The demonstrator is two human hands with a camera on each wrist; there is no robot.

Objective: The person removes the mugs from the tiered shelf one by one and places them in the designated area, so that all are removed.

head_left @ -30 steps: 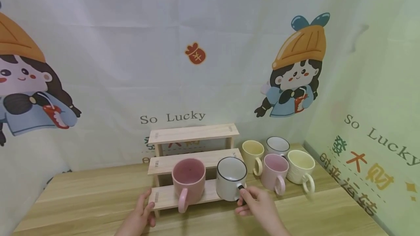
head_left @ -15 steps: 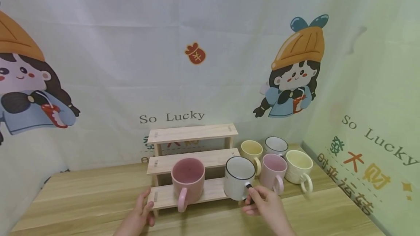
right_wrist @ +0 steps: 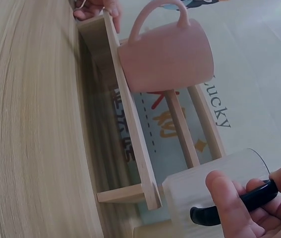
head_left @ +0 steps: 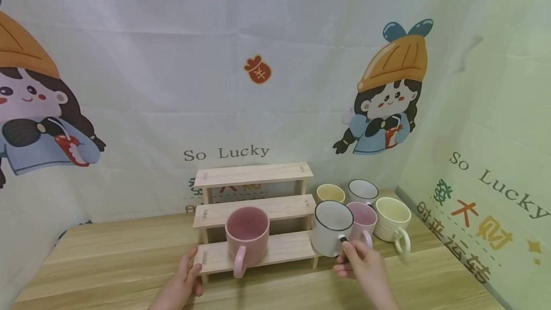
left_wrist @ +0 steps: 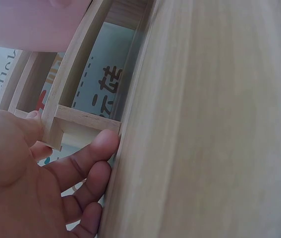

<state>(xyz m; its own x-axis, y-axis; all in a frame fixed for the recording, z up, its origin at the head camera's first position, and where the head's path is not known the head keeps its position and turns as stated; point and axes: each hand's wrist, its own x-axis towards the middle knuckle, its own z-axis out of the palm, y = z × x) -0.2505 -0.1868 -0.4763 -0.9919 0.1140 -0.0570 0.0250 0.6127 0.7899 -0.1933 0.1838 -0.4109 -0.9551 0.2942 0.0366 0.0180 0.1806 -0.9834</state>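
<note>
My right hand grips the black handle of a white enamel mug with a dark rim. The mug is held at the right end of the three-step wooden rack, in front of other mugs. On the rack's lowest step stands a big pink mug, its handle toward me. At the left end of that step, my left hand holds the rack; in the left wrist view the thumb lies against the board and a fingertip touches the leg.
Right of the rack stand a yellow mug, another dark-rimmed white mug, a smaller pink mug partly hidden by the held one, and a cream mug. A printed curtain hangs behind the wooden table.
My right hand has carried the white enamel mug rightward, from the lowest step's right part to beyond the rack's end, covering part of the smaller pink mug. The left hand has stayed put.
</note>
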